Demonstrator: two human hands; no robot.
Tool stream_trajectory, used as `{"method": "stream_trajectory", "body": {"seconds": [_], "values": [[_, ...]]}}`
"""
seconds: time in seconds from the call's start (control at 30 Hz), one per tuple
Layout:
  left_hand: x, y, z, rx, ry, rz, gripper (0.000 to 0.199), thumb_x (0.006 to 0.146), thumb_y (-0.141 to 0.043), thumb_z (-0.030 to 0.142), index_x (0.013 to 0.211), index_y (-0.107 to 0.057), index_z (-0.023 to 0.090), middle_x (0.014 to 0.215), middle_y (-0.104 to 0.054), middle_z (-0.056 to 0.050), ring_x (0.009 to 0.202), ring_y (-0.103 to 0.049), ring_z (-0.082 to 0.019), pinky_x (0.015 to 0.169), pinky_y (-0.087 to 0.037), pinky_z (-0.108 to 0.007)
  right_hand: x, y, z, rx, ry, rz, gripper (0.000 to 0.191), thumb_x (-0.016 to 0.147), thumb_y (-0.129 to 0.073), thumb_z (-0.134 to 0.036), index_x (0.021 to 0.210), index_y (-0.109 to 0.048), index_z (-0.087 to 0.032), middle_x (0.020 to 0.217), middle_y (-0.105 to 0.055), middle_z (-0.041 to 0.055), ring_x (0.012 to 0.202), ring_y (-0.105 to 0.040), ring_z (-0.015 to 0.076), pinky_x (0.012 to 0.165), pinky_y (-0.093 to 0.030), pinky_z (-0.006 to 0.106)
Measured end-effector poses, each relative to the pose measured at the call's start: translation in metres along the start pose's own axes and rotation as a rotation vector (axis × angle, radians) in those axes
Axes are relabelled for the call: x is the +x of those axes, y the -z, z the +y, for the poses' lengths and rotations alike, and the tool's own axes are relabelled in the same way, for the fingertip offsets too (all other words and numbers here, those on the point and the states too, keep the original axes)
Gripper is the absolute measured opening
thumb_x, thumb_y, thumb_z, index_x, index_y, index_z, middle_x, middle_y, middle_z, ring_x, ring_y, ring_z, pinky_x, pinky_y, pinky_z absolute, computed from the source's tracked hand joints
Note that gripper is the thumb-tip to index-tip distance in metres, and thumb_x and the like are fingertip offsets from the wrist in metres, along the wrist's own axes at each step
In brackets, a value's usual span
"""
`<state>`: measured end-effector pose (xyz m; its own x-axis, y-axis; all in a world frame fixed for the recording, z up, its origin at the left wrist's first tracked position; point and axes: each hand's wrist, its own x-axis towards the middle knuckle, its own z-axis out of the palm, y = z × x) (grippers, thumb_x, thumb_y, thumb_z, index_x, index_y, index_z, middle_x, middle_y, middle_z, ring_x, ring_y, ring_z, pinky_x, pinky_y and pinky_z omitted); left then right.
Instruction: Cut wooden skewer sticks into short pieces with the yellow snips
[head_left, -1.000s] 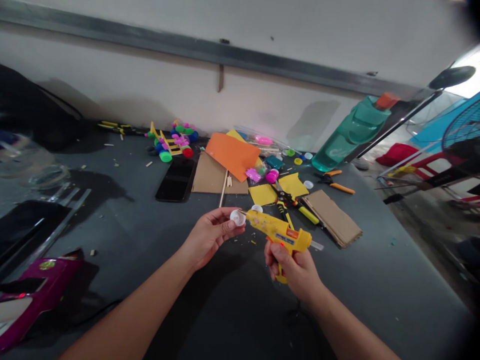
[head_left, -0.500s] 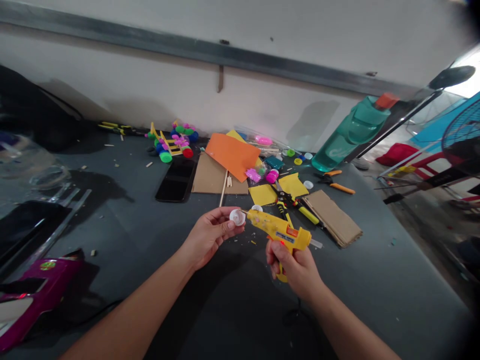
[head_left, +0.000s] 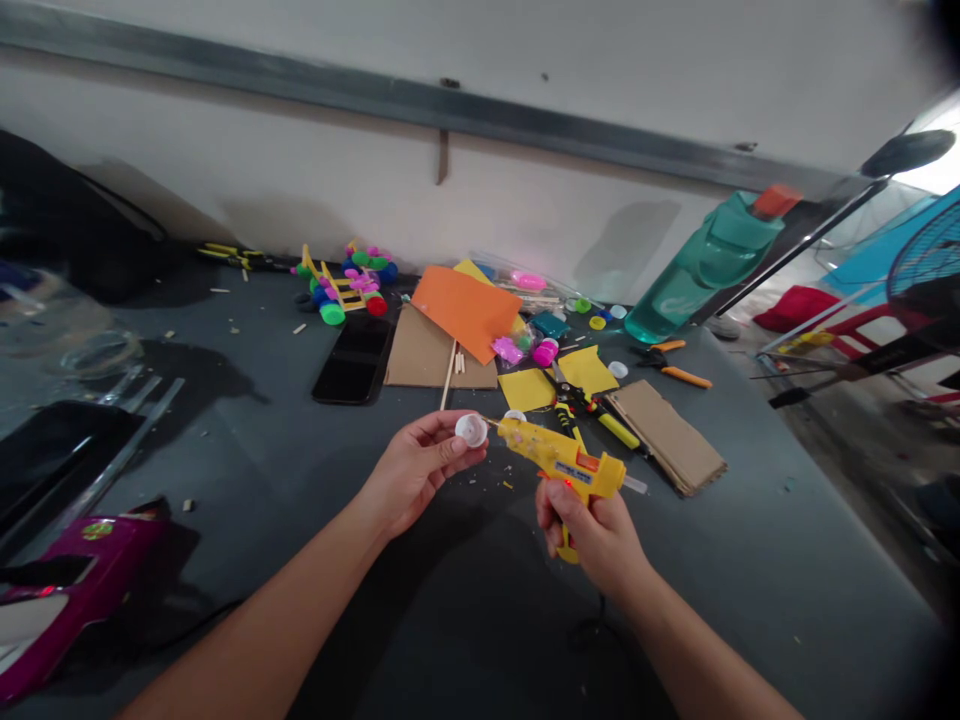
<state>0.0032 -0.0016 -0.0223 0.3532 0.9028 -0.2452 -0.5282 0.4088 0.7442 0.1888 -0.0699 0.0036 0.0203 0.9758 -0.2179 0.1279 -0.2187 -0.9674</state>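
Between the thumb and fingers of my left hand (head_left: 420, 468) is a white bottle cap (head_left: 471, 431), its hollow side turned up and toward me. My right hand (head_left: 589, 520) is wrapped round the handle of a yellow hot glue gun (head_left: 559, 458), whose red light glows. The gun's nozzle points left and is close to the cap's right rim; whether they touch I cannot tell. A clear glue stick (head_left: 635, 484) pokes out of the gun's back end. Just behind the nozzle, a second white cap (head_left: 514, 416) lies on the dark table (head_left: 750, 560).
Behind my hands are cardboard (head_left: 405, 357), orange paper (head_left: 466, 310), yellow paper pieces (head_left: 529, 389) and yellow-black pliers (head_left: 568, 400). Folded cardboard (head_left: 667, 437) and a teal bottle (head_left: 701, 265) are on the right. A phone (head_left: 352, 362) and a purple device (head_left: 82, 580) are on the left.
The white cap has shifted slightly left and the glue gun slightly right, so the gap between nozzle and cap looks a little wider. Both hands keep their hold.
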Motion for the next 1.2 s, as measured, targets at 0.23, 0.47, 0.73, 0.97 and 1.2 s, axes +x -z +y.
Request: {"method": "stream_trajectory", "body": {"seconds": [0.23,0.47,0.73,0.97,1.2], "values": [[0.0009,0.0014,0.0027,-0.015,-0.024,0.022,0.023,0.069,-0.070,0.012,0.093,-0.068,0.015,0.091,-0.069,-0.006,0.084,-0.065,-0.016,0.083,-0.051,-0.030,-0.0006,-0.0014,-0.0021,-0.012,-0.028,-0.010,0.047,0.072,-0.052,-0.061,0.053,-0.049,-0.017,0.042,-0.044,-0.0037,0.034,-0.044,0.0076,0.034,-0.037,0.020],[0.0018,0.0028,0.0037,-0.038,-0.051,0.036,0.022,0.069,-0.070,0.011,0.090,-0.068,0.015,0.090,-0.068,-0.006,0.083,-0.064,-0.016,0.080,-0.052,-0.031,-0.0012,-0.0005,0.0008,-0.025,-0.045,-0.028,0.046,0.073,-0.051,-0.058,0.053,-0.049,-0.017,0.039,-0.045,-0.0034,0.034,-0.044,0.0081,0.036,-0.037,0.020],[0.0014,0.0029,0.0038,-0.036,-0.082,0.043,0.021,0.069,-0.070,0.011,0.090,-0.068,0.015,0.090,-0.067,-0.005,0.083,-0.061,-0.015,0.077,-0.053,-0.031,-0.0011,-0.0006,0.0024,-0.027,-0.068,-0.041,0.046,0.072,-0.050,-0.059,0.053,-0.049,-0.018,0.038,-0.045,-0.0034,0.033,-0.044,0.0081,0.035,-0.037,0.020],[0.0021,0.0033,0.0024,-0.004,-0.072,0.035,0.020,0.069,-0.071,0.015,0.089,-0.069,0.014,0.092,-0.067,-0.007,0.084,-0.061,-0.017,0.077,-0.052,-0.033,0.0000,-0.0016,-0.0010,-0.019,-0.044,-0.028,0.046,0.072,-0.051,-0.060,0.053,-0.048,-0.017,0.041,-0.044,-0.0037,0.033,-0.044,0.0077,0.035,-0.036,0.020],[0.0020,0.0033,0.0001,-0.001,-0.063,0.019,0.018,0.067,-0.072,0.016,0.085,-0.070,0.013,0.091,-0.068,-0.008,0.081,-0.062,-0.018,0.077,-0.053,-0.033,-0.0003,-0.0003,0.0018,-0.006,-0.029,-0.020,0.045,0.073,-0.051,-0.058,0.054,-0.049,-0.017,0.042,-0.044,-0.0039,0.033,-0.044,0.0074,0.035,-0.035,0.020]]}}
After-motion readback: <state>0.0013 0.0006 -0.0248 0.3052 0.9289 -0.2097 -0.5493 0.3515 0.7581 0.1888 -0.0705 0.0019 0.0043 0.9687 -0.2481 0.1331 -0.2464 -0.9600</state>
